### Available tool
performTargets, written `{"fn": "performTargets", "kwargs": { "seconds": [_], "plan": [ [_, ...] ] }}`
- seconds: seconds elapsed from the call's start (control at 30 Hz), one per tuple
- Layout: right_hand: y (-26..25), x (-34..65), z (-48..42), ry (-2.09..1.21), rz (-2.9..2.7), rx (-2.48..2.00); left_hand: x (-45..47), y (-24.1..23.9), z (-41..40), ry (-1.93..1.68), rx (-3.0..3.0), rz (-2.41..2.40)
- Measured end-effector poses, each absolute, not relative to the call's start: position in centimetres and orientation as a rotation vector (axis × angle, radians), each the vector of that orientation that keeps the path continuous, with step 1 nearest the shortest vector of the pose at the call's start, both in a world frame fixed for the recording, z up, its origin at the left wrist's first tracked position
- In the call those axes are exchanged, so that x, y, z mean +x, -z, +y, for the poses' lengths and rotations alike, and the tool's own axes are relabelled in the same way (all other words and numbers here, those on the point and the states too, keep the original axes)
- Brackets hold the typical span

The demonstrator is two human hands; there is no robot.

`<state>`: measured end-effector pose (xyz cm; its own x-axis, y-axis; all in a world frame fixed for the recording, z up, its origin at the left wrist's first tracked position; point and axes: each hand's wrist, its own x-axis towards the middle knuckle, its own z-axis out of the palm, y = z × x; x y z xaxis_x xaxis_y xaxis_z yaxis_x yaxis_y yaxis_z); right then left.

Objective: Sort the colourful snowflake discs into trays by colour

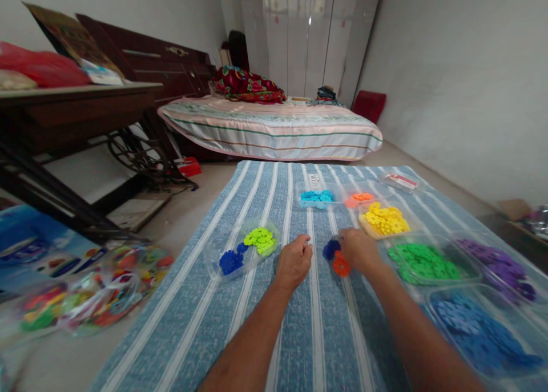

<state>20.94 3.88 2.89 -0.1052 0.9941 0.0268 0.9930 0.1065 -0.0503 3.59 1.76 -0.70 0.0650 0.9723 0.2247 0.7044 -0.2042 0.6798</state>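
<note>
My left hand (295, 261) is closed above the striped cloth, thumb and fingers pressed together; whatever they hold, if anything, is hidden. To its right, my right hand (358, 248) has its fingers curled down beside a few loose snowflake discs, and its fingertips are partly hidden. Dark blue discs (330, 249) and an orange disc (341, 264) lie against one another by those fingers. Left of my left hand stands a clear plastic container (246, 271) with dark blue discs (230, 262) at one end and lime green discs (260, 239) at the other.
Clear tubs hold light blue discs (317, 197), orange discs (359, 199), yellow discs (386, 218), green discs (423, 261), purple discs (496, 263) and blue discs (479, 329). A small box (401, 181) lies at the back right. Bagged toys (103, 295) sit on the floor at left.
</note>
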Motion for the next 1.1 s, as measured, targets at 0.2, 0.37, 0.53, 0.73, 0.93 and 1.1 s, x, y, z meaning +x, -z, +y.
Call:
{"fn": "performTargets", "kwargs": {
  "seconds": [0.2,0.37,0.53,0.73,0.93,1.1],
  "plan": [
    [-0.6,22.7,0.8,-0.269,-2.175,-1.738,3.6,0.4,1.7,-0.885,1.995,1.676],
    [2.8,24.7,0.9,-0.218,-1.775,-1.516,4.1,-0.3,1.6,-0.708,2.159,1.718],
    [4.2,25.5,1.6,-0.225,-1.710,-1.444,5.8,-1.6,1.3,-0.393,2.262,1.805],
    [4.1,25.6,1.6,-0.280,-1.674,-1.411,7.7,-2.2,1.7,-0.284,2.176,1.901],
    [4.0,25.6,1.7,-0.316,-1.636,-1.398,8.4,-3.0,2.1,-0.253,2.020,1.958],
    [3.8,25.5,1.6,-0.336,-1.617,-1.402,8.7,-3.2,2.3,-0.272,1.945,1.961]
  ]
}}
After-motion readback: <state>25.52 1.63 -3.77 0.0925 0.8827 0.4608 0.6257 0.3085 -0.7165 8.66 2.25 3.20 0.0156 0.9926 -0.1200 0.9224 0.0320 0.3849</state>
